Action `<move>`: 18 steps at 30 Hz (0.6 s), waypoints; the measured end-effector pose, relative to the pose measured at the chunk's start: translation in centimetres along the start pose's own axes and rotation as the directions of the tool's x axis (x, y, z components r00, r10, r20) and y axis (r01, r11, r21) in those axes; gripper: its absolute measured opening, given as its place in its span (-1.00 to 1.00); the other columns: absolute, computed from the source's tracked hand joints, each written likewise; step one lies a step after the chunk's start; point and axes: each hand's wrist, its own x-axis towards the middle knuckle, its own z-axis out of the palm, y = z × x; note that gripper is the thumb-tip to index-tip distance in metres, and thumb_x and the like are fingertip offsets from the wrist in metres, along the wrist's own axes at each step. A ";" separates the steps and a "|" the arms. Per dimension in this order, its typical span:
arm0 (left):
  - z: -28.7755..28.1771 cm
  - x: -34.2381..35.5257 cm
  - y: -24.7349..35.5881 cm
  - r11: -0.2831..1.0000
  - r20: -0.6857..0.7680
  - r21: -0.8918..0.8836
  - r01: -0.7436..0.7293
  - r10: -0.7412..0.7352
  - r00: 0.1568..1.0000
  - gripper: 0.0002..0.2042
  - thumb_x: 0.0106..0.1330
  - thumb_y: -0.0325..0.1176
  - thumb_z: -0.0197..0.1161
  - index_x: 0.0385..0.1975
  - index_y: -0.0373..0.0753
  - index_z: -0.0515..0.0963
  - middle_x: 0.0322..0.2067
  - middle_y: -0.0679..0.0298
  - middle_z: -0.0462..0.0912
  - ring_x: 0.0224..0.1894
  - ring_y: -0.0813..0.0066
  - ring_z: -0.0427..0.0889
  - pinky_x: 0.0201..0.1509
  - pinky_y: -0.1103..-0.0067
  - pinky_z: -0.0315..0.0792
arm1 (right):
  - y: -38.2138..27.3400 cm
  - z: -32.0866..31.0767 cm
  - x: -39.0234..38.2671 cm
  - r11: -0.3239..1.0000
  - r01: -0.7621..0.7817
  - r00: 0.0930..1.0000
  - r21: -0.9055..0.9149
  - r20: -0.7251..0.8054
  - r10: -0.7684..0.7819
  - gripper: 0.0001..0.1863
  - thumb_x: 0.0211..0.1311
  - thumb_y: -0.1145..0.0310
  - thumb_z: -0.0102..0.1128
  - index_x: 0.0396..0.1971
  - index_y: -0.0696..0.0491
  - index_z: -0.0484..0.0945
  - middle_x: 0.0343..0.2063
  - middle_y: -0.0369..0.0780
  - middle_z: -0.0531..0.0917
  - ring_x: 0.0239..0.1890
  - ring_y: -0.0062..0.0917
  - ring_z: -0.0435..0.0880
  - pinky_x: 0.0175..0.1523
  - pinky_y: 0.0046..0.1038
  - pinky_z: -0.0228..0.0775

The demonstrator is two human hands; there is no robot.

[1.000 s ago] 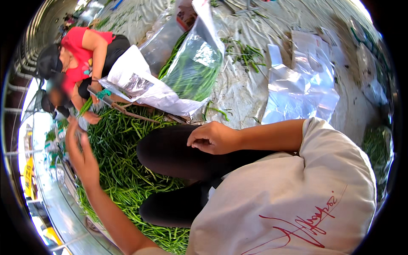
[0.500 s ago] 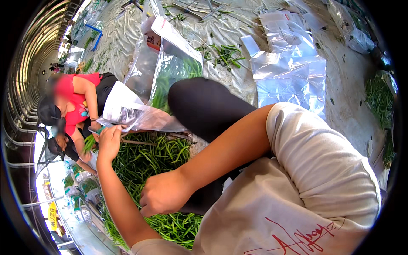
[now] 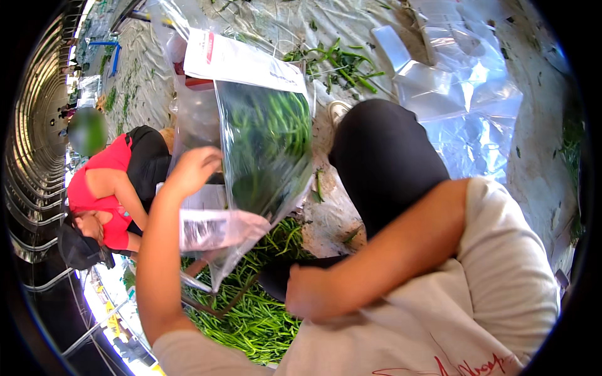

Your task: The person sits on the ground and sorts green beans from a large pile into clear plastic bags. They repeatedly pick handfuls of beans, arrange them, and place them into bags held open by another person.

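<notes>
A clear plastic bag of long green chili peppers stands tilted over a heap of loose chilies. Its white printed flap is folded over at the far end. At the bag's left edge is my left hand, fingers curled in against the plastic and slightly smeared by motion. My right hand is closed at my lap, beside the heap; its fingertips are turned under and hidden, so what they hold, if anything, does not show. A second white printed panel hangs on the clear plastic below my left hand.
Flat clear plastic bags lie on the pale ground sheet at the right. Scattered chilies rest beyond the filled bag. A co-worker in a red top bends over at the left. My dark-clad knee rises between bag and sheets.
My left hand has moved away from me and rightward, along with the plastic. The filled bag now stands nearer the middle of view. My right hand has drawn back from the heap toward my lap.
</notes>
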 end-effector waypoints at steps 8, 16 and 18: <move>7.6 22.3 -1.2 0.825 0.021 -0.455 0.336 -0.367 0.930 -0.55 0.18 -0.28 0.32 0.06 -0.30 0.46 -0.21 0.06 0.62 -0.35 0.41 0.63 -0.37 0.55 0.51 | 1.9 -7.4 -4.7 0.824 -0.247 0.967 -0.510 -0.072 0.245 -0.61 0.06 0.33 0.20 -0.09 0.17 0.57 0.00 -0.06 0.54 0.06 -0.11 0.48 0.14 0.01 0.33; 10.7 24.6 -0.1 0.914 -0.428 0.364 0.177 -0.004 0.904 -0.43 0.03 -0.15 0.41 0.06 -0.21 0.47 0.04 0.04 0.51 0.11 0.07 0.46 0.19 0.32 0.30 | 3.6 -10.4 -7.5 0.843 -0.240 0.968 -0.481 -0.050 0.247 -0.48 -0.06 0.44 0.24 -0.01 0.29 0.48 0.03 -0.02 0.52 0.06 -0.09 0.48 0.16 -0.02 0.32; 11.1 25.0 -1.4 0.933 -0.422 0.283 0.221 -0.085 0.903 -0.44 0.03 -0.17 0.40 0.06 -0.21 0.47 0.01 0.02 0.53 0.10 0.05 0.47 0.18 0.31 0.31 | 3.7 -10.1 -7.1 0.848 -0.230 0.970 -0.478 -0.047 0.237 -0.48 -0.06 0.44 0.24 -0.01 0.28 0.48 0.03 -0.02 0.52 0.06 -0.09 0.48 0.16 -0.02 0.32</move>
